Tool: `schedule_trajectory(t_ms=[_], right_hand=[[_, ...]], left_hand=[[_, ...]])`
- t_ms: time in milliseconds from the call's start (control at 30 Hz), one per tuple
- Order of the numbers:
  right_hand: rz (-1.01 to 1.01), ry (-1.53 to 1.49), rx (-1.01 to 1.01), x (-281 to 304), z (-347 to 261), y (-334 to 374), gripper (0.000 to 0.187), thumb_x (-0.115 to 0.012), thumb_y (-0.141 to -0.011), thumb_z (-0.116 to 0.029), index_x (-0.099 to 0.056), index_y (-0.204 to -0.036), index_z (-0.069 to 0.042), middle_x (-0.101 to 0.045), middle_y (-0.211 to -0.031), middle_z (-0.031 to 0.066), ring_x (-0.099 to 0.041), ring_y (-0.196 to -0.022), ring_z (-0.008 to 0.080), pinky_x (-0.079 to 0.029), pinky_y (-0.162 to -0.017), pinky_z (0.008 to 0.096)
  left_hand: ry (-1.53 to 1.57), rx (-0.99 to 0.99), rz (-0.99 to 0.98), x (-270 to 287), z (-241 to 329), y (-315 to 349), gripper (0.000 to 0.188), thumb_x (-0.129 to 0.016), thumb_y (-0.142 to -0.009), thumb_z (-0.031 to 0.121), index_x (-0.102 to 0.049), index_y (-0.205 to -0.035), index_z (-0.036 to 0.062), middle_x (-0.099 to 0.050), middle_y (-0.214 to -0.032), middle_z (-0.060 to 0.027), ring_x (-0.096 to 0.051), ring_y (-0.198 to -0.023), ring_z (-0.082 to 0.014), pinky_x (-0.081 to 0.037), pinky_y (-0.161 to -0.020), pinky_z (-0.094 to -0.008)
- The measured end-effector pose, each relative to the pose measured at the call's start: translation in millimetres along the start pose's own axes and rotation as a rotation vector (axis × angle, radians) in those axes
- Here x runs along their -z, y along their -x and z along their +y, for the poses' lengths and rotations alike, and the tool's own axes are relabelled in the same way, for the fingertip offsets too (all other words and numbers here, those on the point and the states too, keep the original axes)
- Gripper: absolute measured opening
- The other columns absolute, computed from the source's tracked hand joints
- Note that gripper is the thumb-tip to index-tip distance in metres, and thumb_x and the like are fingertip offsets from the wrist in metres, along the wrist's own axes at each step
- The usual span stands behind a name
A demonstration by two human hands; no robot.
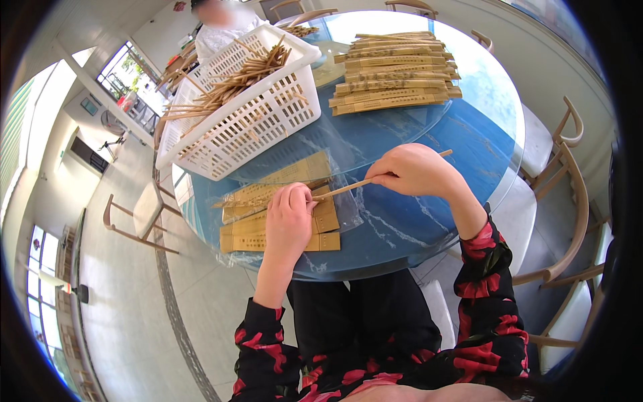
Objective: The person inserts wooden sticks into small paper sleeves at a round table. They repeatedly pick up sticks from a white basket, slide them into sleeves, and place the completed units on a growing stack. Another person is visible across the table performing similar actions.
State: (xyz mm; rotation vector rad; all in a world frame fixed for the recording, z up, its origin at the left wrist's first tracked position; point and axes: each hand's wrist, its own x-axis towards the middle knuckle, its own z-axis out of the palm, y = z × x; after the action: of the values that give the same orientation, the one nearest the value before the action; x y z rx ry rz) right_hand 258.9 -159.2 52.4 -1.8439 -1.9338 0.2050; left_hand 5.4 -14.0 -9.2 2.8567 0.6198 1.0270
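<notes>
Thin wooden chopsticks [349, 187] stretch between my two hands, slanting up to the right; I cannot tell if it is one or a pair. My left hand [291, 213] pinches their lower left end, over several flat gold-brown paper sleeves [281, 240] with dark print. Whether that end sits inside a sleeve is hidden by the fingers. My right hand [416, 170] grips them farther along, thumb and fingers closed, and a tip sticks out beyond the hand. Clear plastic film [347, 213] lies under and beside the sleeves.
A white perforated plastic basket [251, 130] holds many loose chopsticks [251, 77] at the far left of the blue round table [402, 224]. Filled-looking paper sleeves [395, 72] are stacked on the glass turntable [375, 151]. A person [224, 30] sits beyond the basket. Wooden chairs [566, 214] stand around.
</notes>
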Motion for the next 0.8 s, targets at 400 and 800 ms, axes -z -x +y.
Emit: schedule_trajectory(t_ms=[400,800], right_hand=[[0.032,-0.006,0.004,-28.0,9.4,-10.3,0.021,-0.060,-0.096,-0.024,-0.079,-0.101,-0.014,-0.074,-0.090,0.0089,-0.069,-0.089,0.0323,-0.055,-0.079,0.0446],[0.088,-0.101,0.050,-37.9,2.0,-21.7,0.019,-0.063,-0.096,-0.021,-0.079,-0.104,-0.015,-0.075,-0.097,0.0085,-0.069,-0.091,0.0324,-0.055,-0.080,0.0434]], left_hand=[[0.309,0.189,0.041,-0.7,-16.1,2.1,0.028,-0.072,-0.082,-0.005,-0.059,-0.106,0.0020,-0.064,-0.114,-0.0140,-0.062,-0.105,-0.0332,-0.052,-0.091,-0.0401],[0.529,0.307,-0.004,3.0,-33.9,4.2,0.032,-0.070,-0.078,-0.010,-0.061,-0.107,0.0027,-0.065,-0.114,-0.0113,-0.063,-0.109,-0.0279,-0.053,-0.087,-0.0374]])
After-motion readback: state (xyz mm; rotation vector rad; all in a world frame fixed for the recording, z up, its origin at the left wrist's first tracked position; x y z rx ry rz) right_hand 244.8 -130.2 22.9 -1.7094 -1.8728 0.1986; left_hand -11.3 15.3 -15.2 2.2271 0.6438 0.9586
